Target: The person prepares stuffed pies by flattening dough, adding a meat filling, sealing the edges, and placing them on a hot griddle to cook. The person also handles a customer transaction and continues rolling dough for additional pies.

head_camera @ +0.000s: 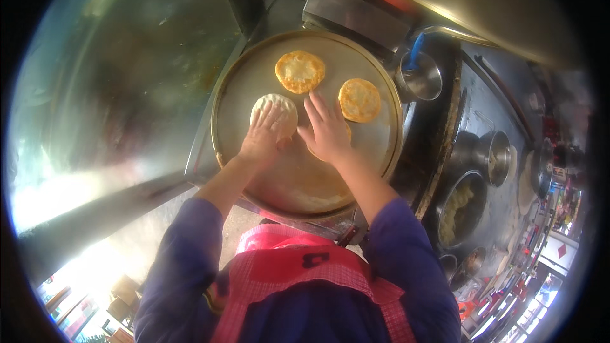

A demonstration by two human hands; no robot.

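Note:
A large round griddle pan (295,176) with a raised rim lies before me. My left hand (262,136) rests flat on a pale, unbrowned dough round (288,109), covering its lower part. My right hand (328,131) is spread palm down over another browned flatbread (349,132), which it mostly hides; whether it presses on it I cannot tell. Just beyond the right fingertips lies a golden-brown flatbread (300,72). To the right of that hand is a second browned flatbread (360,100). Neither hand grasps anything.
A metal pot (421,81) with a blue-handled utensil (415,50) stands right of the griddle. A stainless box (352,14) sits behind it. On the right-hand counter are a bowl of yellowish food (460,209) and a smaller metal pot (499,159). A large domed metal surface (476,5) overhangs the upper right.

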